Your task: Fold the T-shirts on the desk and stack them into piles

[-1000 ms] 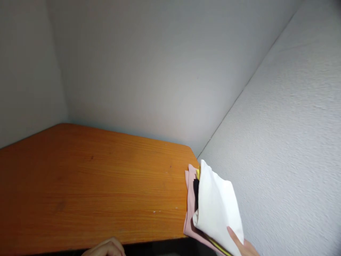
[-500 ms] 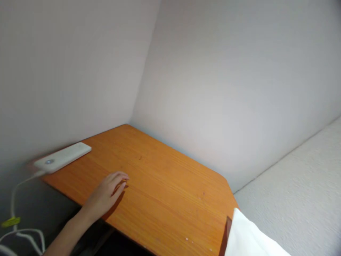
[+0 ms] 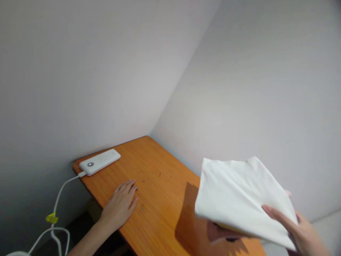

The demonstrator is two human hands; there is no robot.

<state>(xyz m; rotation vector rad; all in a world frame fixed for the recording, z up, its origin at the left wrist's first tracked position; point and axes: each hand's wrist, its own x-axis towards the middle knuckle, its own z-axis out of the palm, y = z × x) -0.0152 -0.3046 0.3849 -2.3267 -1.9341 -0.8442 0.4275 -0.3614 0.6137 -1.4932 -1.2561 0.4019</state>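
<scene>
My left hand (image 3: 119,206) lies flat on the wooden table (image 3: 151,188), palm down near its front edge, fingers stretched out and holding nothing. At the right, my right hand (image 3: 301,227) grips a folded white cloth (image 3: 239,195), thumb on top and the other fingers mostly hidden behind it. The cloth is held above the tabletop and casts a shadow on the wood. Beneath its lower edge shows something dark reddish with a yellow strip (image 3: 229,229); I cannot make out what it is.
A white power bank (image 3: 100,162) rests at the table's far left, against the wall (image 3: 80,71). From it a white cable (image 3: 57,199) with a yellow tag (image 3: 52,218) hangs over the edge in loops. Another wall (image 3: 253,89) borders the table's far right side.
My right hand has come into view at the right, bringing the white cloth up over the table. My left hand has flattened onto the tabletop. The view has shifted and tilted.
</scene>
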